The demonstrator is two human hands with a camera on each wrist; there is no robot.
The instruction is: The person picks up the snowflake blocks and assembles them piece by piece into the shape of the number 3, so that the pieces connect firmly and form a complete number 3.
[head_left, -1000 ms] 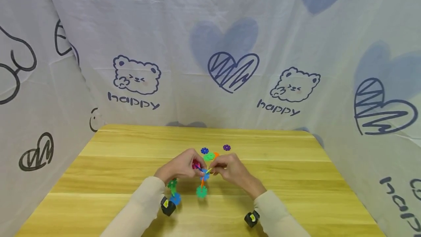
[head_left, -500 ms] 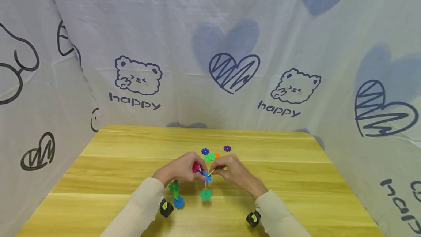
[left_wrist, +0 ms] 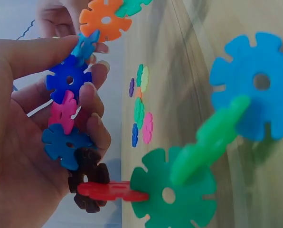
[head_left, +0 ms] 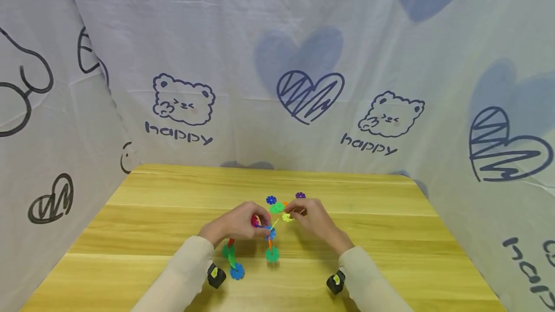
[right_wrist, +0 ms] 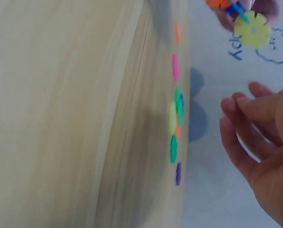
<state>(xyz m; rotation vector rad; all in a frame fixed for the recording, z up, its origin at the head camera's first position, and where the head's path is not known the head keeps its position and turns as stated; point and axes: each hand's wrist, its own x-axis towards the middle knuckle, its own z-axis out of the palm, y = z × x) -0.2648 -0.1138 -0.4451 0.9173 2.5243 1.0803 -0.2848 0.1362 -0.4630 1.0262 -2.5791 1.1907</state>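
Note:
My left hand point(head_left: 236, 221) pinches a chain of interlocking snowflake discs between thumb and fingers, at a light blue disc point(left_wrist: 86, 46) beside a dark blue disc point(left_wrist: 69, 80). A yellow disc point(right_wrist: 252, 29) is joined to that part and stands out toward the right. From there an orange disc point(left_wrist: 98, 21) and a green disc point(head_left: 272, 254) hang down. The chain's other end runs below the palm through a red disc point(left_wrist: 113, 191) and a dark green disc point(left_wrist: 174, 190) to a blue disc point(left_wrist: 258, 85). My right hand point(right_wrist: 267, 137), fingers loosely bent and holding nothing, hovers right of the chain.
Loose discs lie on the wooden table point(head_left: 381, 235) beyond the hands: dark blue point(head_left: 271, 200), green point(head_left: 276, 207), purple point(head_left: 300, 195), yellow point(head_left: 287, 217) and pink point(right_wrist: 175, 67). A printed cloth point(head_left: 243, 110) hangs behind the table.
My right hand has let go of the joined yellow disc and moved away to the right and slightly back. My left hand still holds the chain, whose hanging end has swung slightly.

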